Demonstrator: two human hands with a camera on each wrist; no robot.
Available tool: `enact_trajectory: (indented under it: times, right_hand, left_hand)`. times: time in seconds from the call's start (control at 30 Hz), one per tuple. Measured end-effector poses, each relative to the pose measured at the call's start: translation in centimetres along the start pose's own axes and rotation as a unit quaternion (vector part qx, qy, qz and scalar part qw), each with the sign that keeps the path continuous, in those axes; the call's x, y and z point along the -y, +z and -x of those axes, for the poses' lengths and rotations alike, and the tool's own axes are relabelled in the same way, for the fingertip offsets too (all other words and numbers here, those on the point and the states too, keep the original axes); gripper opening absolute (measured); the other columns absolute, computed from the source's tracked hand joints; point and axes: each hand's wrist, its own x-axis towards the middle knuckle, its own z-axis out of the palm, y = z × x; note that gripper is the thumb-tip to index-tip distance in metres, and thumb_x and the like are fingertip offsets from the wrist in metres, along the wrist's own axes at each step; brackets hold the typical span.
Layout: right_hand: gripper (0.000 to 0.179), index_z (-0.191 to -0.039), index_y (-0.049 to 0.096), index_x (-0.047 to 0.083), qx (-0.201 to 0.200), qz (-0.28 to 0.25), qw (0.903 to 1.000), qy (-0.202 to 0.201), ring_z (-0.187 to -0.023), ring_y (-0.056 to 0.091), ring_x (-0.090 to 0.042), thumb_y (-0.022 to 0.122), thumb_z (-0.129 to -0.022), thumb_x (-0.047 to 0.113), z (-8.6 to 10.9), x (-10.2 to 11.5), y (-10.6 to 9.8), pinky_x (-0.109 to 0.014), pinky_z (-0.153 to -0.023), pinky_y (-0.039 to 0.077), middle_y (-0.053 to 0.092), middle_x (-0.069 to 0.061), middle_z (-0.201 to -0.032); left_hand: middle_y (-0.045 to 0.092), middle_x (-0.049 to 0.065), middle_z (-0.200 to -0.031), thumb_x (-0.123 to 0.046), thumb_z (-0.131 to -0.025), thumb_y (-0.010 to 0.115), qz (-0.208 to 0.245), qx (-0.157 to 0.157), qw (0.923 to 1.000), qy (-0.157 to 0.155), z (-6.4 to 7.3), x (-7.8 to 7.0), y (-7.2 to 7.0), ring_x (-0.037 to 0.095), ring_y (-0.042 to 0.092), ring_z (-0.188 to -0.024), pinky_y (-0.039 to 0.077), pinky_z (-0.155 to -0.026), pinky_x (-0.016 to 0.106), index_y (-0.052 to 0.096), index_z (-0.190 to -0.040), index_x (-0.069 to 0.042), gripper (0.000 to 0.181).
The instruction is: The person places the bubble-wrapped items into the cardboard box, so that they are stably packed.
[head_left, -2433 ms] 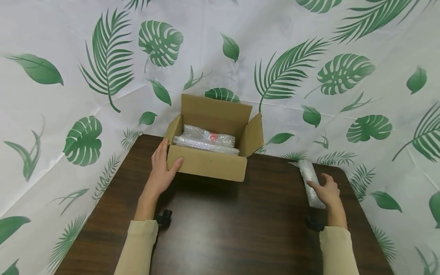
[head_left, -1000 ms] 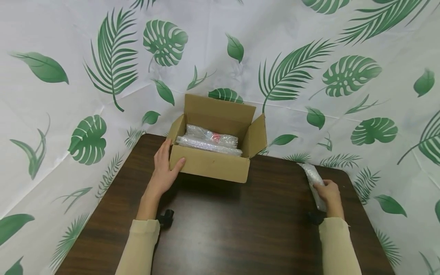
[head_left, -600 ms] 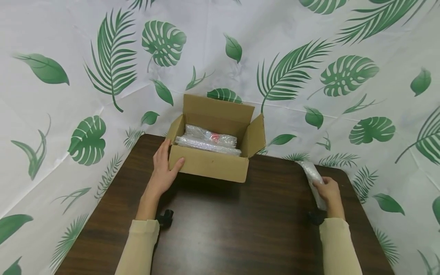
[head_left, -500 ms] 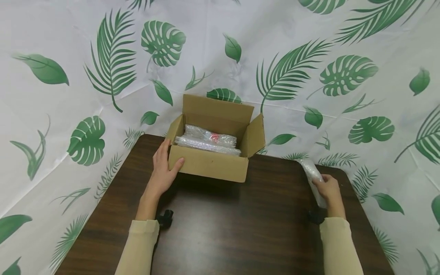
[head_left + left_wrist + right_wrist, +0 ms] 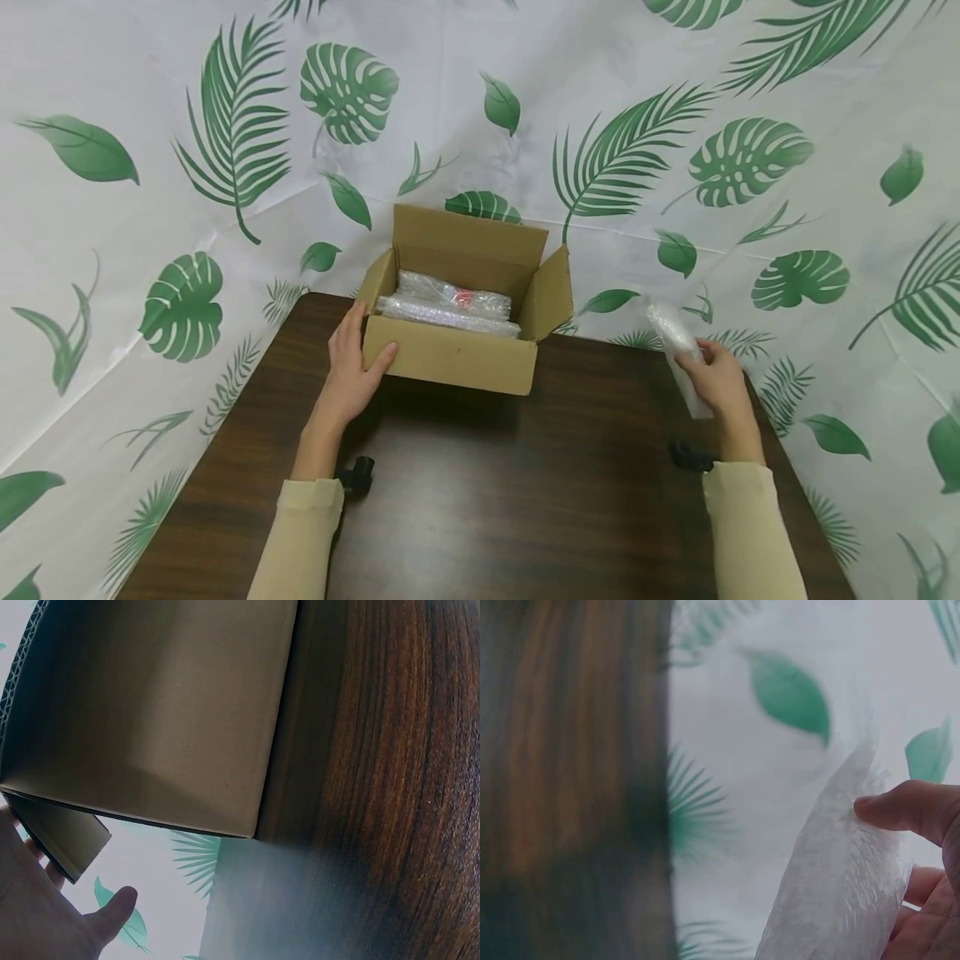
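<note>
My left hand [image 5: 351,367] rests against the left front corner of an open cardboard box [image 5: 450,358], its fingers along the side and its thumb spread over the front. In the left wrist view, the left hand [image 5: 45,907] has its thumb standing away from the fingers beside a box flap [image 5: 64,832]. My right hand [image 5: 718,377] pinches a long bubble-wrapped package [image 5: 678,350], held up over the table's right back part. Thumb and fingers lie on opposite sides of this package [image 5: 832,877] in the right wrist view. What the wrap contains cannot be made out.
Inside the box lie bubble-wrapped packages [image 5: 450,315], one showing a red patch. The dark wooden table [image 5: 465,500] ends close to a leaf-printed white cloth [image 5: 480,150] behind and at the sides. Small black fittings [image 5: 358,477] show by both wrists.
My right hand has closed its grip on the bubble-wrapped package and lifted it from the table, upward and toward the back. The left hand and the box have stayed in place.
</note>
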Motion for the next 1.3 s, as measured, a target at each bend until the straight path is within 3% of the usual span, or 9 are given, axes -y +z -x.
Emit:
enact_trajectory:
  times: [0.2,0.4,0.7,0.87,1.07,1.3]
  right_hand:
    - [0.076,-0.162,0.035,-0.006,-0.011,0.008,0.9981,-0.06,-0.123,0.057,-0.052,0.053,-0.111,0.047,0.9,3.8,-1.3,-0.061,-0.09,0.053,0.048,-0.04,-0.152]
    - [0.071,-0.16,0.041,-0.005,-0.034,-0.021,0.9907,-0.13,-0.126,0.057,-0.053,0.058,-0.109,0.043,1.9,7.8,-2.5,-0.068,-0.096,0.05,0.05,-0.039,-0.152]
    - [0.068,-0.158,0.05,0.008,-0.066,-0.024,0.9766,-0.203,-0.128,0.055,-0.043,0.063,-0.105,0.049,3.4,15.9,-3.2,-0.066,-0.103,0.046,0.058,-0.026,-0.148]
    - [0.062,-0.158,0.052,0.011,-0.061,-0.019,0.9681,-0.242,-0.135,0.055,-0.042,0.065,-0.106,0.042,4.3,20.3,-2.1,-0.071,-0.111,0.044,0.057,-0.022,-0.154]
    - [0.052,-0.153,0.057,0.01,-0.032,-0.021,0.9538,-0.298,-0.137,0.056,-0.038,0.067,-0.106,0.029,4.7,24.5,0.2,-0.063,-0.112,0.046,0.059,-0.017,-0.153]
    - [0.047,-0.149,0.06,0.008,0.01,-0.008,0.9466,-0.322,-0.137,0.058,-0.036,0.068,-0.105,0.024,4.4,28.3,4.0,-0.058,-0.114,0.046,0.061,-0.015,-0.15]
  left_hand:
    - [0.007,0.008,-0.182,-0.049,-0.107,0.061,0.001,0.004,1.0,0.0,0.0,0.1,-0.2,0.038,0.004,-0.165,0.02,-0.125,0.075,0.006,-0.175,-0.025,0.091]
    - [0.007,0.01,-0.182,-0.048,-0.107,0.062,0.001,0.004,1.0,0.002,0.1,0.2,-0.3,0.039,0.005,-0.165,0.02,-0.125,0.074,0.007,-0.175,-0.024,0.091]
    - [0.008,0.009,-0.182,-0.05,-0.106,0.062,0.001,0.006,1.0,0.005,0.0,0.0,-0.4,0.039,0.005,-0.165,0.021,-0.125,0.074,0.007,-0.175,-0.025,0.091]
    - [0.008,0.009,-0.182,-0.05,-0.106,0.062,0.001,0.007,1.0,0.002,0.1,0.0,-0.4,0.039,0.005,-0.165,0.021,-0.125,0.074,0.007,-0.175,-0.025,0.091]
    - [0.007,0.008,-0.182,-0.05,-0.106,0.062,0.001,0.008,1.0,0.001,0.0,-0.1,-0.4,0.039,0.005,-0.165,0.02,-0.126,0.074,0.007,-0.175,-0.025,0.092]
    - [0.008,0.009,-0.182,-0.049,-0.106,0.062,0.009,0.006,0.9999,0.003,0.0,-0.1,-0.3,0.04,0.006,-0.165,0.021,-0.125,0.074,0.008,-0.175,-0.025,0.091]
